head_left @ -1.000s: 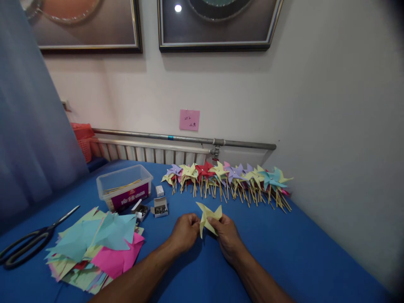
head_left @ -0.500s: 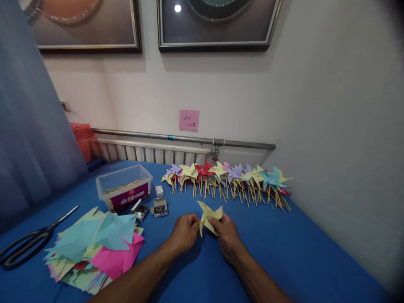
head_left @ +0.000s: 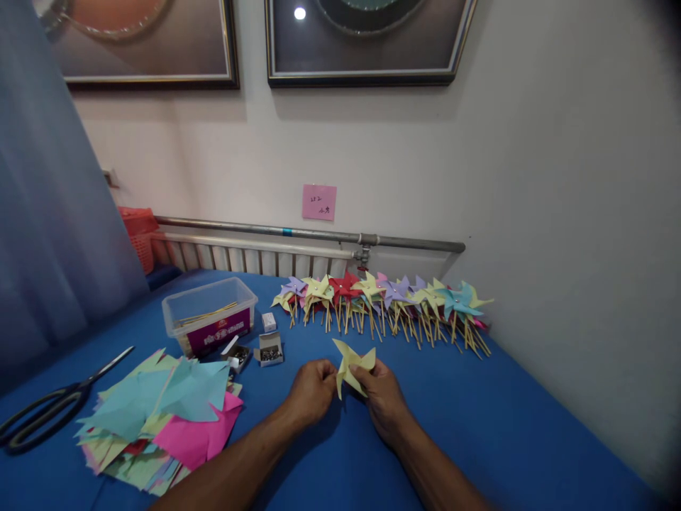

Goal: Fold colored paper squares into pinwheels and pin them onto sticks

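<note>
Fingers [head_left: 355, 370] of both hands pinching a yellow paper pinwheel [head_left: 351, 369], left hand [head_left: 311, 390] and right hand [head_left: 384, 399] holding it just above the blue surface [head_left: 505, 426], near the row of finished pinwheels [head_left: 383, 301].

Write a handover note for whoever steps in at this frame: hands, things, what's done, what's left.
Left hand and right hand: both pinch the folded yellow paper pinwheel above the blue table.
Done: a row of finished paper pinwheels on wooden sticks lies by the wall.
Left: the held one shows no stick; a stack of cut coloured paper squares waits at left, small open boxes of pins beside it.
</note>
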